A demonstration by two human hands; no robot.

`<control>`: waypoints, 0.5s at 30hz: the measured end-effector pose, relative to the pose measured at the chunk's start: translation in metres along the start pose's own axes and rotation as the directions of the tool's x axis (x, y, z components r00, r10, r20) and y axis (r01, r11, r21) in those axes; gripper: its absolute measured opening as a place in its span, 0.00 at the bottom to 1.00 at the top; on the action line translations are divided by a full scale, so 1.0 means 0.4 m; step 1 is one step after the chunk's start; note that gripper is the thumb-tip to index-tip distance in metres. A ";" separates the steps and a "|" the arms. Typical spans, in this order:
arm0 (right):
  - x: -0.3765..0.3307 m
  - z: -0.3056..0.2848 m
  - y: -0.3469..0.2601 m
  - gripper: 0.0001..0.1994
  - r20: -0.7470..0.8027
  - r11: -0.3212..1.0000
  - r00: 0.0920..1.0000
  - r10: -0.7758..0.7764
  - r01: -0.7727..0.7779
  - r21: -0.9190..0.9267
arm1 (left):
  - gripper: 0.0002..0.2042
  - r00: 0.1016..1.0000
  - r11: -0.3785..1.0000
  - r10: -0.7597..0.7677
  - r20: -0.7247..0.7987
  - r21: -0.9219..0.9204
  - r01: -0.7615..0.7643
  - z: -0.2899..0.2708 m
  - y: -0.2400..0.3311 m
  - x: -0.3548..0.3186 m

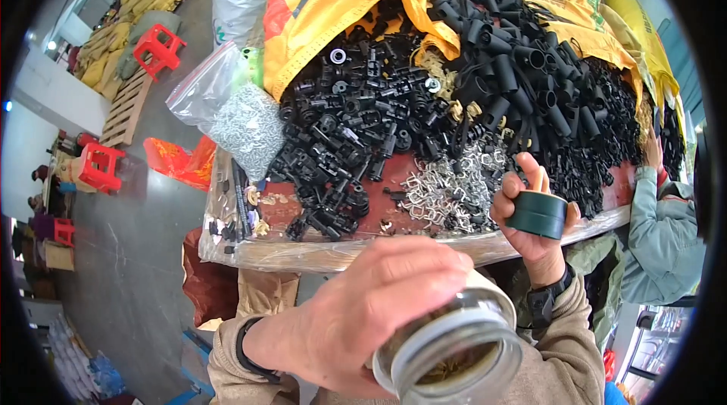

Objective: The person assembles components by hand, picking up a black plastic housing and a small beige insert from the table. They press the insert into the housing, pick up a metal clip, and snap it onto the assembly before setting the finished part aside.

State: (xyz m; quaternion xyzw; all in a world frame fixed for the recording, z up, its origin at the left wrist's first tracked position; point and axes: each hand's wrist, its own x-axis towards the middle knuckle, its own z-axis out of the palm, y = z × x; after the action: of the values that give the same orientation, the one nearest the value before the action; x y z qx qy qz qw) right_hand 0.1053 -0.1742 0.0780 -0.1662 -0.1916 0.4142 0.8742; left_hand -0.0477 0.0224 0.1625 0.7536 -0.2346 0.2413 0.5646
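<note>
Close below me, my left hand [363,303] is wrapped round a glass bottle [496,356], its open mouth tilted down toward the lower edge of the view. A pale ring runs round its neck, and brownish bits that look like tea leaves show inside. To the right, my right hand [534,242] grips a dark green round lid [536,214], apart from the bottle. Beyond both hands, a heap of bent silver metal clips [450,193] lies on the reddish table [274,215], beside piled black plastic fittings [341,132].
Black tubes [503,71] spill from yellow sacks [341,3] farther back. A clear bag of small silver parts [246,125] sits at the table's left. Red stools [157,50] stand on the left floor. At the far right, a person in a grey-green sleeve [651,215] reaches to the pile.
</note>
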 end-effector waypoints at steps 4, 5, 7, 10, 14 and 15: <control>-0.001 0.001 0.014 0.42 -0.025 1.000 0.999 0.028 -0.027 0.009 | 0.22 0.993 0.992 0.085 -0.085 0.096 -0.077 0.018 0.032 0.001; -0.001 0.001 0.017 0.42 -0.042 1.000 0.999 0.029 -0.029 0.010 | 0.21 0.986 0.992 0.102 -0.132 0.089 -0.091 0.022 0.038 0.006; -0.003 -0.004 0.020 0.42 -0.040 0.999 0.998 0.038 -0.038 0.011 | 0.20 0.977 0.991 0.118 -0.179 0.090 -0.103 0.015 0.053 0.009; -0.006 -0.007 0.021 0.42 -0.035 0.999 0.998 0.046 -0.045 0.004 | 0.22 0.989 0.959 0.140 -0.055 0.257 -0.121 -0.016 0.094 0.021; -0.008 -0.008 0.022 0.39 -0.028 0.994 0.998 0.048 -0.051 -0.093 | 0.18 0.966 0.927 0.250 -0.070 0.305 -0.218 -0.025 0.097 0.031; -0.007 -0.011 0.025 0.39 -0.026 0.995 0.998 0.049 -0.051 -0.083 | 0.18 0.965 0.925 0.252 -0.071 0.311 -0.219 -0.025 0.102 0.040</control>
State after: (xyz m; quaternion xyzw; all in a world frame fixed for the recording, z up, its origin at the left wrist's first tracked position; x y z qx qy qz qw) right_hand 0.0992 -0.1712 0.0690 -0.2122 -0.1942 0.4256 0.8580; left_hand -0.0619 0.0207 0.2050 0.7825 -0.2528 0.3813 0.4223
